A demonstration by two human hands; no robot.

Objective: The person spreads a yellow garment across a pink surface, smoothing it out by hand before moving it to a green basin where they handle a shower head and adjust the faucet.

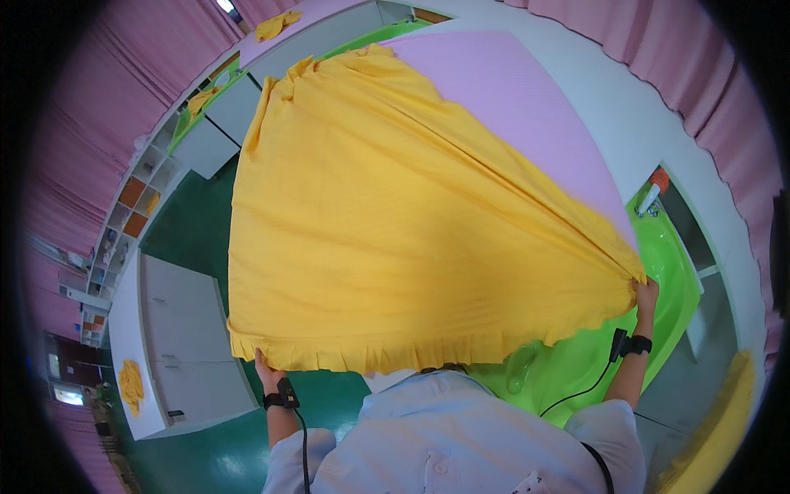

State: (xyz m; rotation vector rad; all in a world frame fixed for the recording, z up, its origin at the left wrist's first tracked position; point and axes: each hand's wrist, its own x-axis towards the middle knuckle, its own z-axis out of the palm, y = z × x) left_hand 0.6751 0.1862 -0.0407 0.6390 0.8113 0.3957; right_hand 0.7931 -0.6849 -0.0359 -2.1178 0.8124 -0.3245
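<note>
Noting our left hand (267, 372) and right hand (648, 293) clamped on near corners of the yellow cloth (411, 222), which hides part of both grips and the far pink surface (527, 107). We cannot read the shirt's (444, 420) small marks (529, 482).

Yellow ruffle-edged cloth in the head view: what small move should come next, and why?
Probably a gentle upward flick with both hands, to open the cloth further. The left hand and right hand grip the near edge of the yellow ruffle-edged cloth, but its far end looks gathered and diagonal creases run toward the right hand.
</note>
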